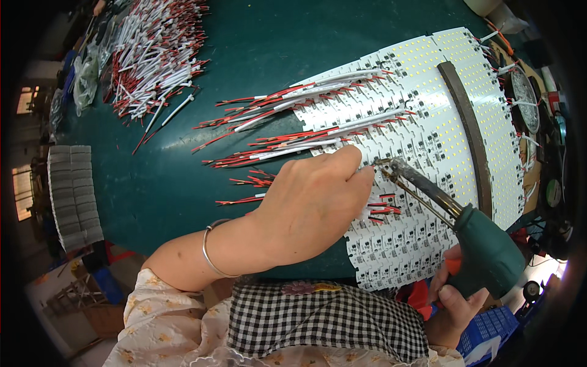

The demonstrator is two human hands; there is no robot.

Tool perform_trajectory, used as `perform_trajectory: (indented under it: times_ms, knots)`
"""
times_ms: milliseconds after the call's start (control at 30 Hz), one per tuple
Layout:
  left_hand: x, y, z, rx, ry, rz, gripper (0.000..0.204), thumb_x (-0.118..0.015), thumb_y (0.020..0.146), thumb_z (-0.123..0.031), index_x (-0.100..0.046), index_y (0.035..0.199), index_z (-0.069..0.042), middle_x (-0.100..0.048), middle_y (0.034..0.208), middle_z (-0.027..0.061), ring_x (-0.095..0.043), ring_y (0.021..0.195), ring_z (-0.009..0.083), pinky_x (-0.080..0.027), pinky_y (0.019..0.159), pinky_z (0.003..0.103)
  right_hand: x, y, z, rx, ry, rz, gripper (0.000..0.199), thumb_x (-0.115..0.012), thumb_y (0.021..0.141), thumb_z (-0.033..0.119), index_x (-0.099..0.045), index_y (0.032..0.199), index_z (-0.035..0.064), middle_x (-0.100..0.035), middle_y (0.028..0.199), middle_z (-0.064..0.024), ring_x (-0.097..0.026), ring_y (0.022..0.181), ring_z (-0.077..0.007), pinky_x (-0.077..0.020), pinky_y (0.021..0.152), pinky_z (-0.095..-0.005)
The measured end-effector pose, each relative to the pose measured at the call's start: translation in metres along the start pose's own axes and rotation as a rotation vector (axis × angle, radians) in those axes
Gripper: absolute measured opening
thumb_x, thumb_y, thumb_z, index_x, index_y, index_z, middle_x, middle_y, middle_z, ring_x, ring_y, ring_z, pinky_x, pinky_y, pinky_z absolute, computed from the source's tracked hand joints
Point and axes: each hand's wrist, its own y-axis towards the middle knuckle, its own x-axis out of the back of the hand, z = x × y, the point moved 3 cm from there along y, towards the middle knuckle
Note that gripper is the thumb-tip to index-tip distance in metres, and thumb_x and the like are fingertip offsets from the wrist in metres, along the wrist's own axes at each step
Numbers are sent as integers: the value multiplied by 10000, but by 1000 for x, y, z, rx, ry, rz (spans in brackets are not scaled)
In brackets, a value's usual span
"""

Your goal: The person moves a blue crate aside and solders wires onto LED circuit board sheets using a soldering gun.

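Observation:
My left hand point(312, 199) pinches a red and white wire against the white LED circuit boards point(422, 140) laid in overlapping rows on the dark green table point(257, 55). My right hand point(455, 303) grips a green-handled soldering gun point(483, 244); its dark tip point(385, 163) touches the board right beside my left fingertips. Several wires point(293, 122) with red ends stick out leftward from the boards' edge. A silver bangle point(211, 251) circles my left wrist.
A large heap of loose red and white wires point(156, 52) lies at the table's far left. A dark curved bar point(468, 134) rests across the boards. Grey stacked trays point(70, 192) stand at the left edge. Round fans point(526, 101) and a blue crate point(489, 327) sit right.

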Motion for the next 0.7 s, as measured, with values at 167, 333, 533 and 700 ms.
perform_trajectory:
  times_ms: [167, 333, 533, 700]
  knots:
    - [0, 0, 1, 14, 6, 4, 95, -568, 684, -27, -483, 652, 2, -436, 670, 119, -552, 533, 261, -444, 440, 362, 0, 2, 0, 51, -18, -25, 628, -739, 679, 215, -409, 1073, -145, -494, 609, -108, -449, 376, -123, -360, 314, -206]
    - [0, 1, -1, 3, 13, -11, 90, -564, 669, -18, -479, 644, -5, -439, 668, 113, -556, 541, 252, -448, 442, 357, 5, 6, 9, 147, 128, 31, 651, -717, 709, 207, -356, 1104, -165, -477, 602, -102, -437, 364, -122, -371, 303, -213]
    - [1, 1, -3, 8, 80, 4, 71, -568, 668, -25, -499, 666, -8, -445, 673, 100, -563, 563, 235, -451, 448, 338, 7, 2, 8, 129, 146, 40, 665, -721, 705, 195, -346, 1127, -156, -473, 602, -99, -441, 368, -123, -377, 308, -217]
    - [-4, -2, 0, -5, 106, -20, 217, -580, 629, 10, -596, 843, -21, -468, 678, 67, -547, 568, 210, -435, 455, 320, 14, -3, 5, 111, 164, 38, 664, -718, 710, 194, -345, 1134, -154, -473, 595, -96, -447, 368, -127, -386, 318, -217]
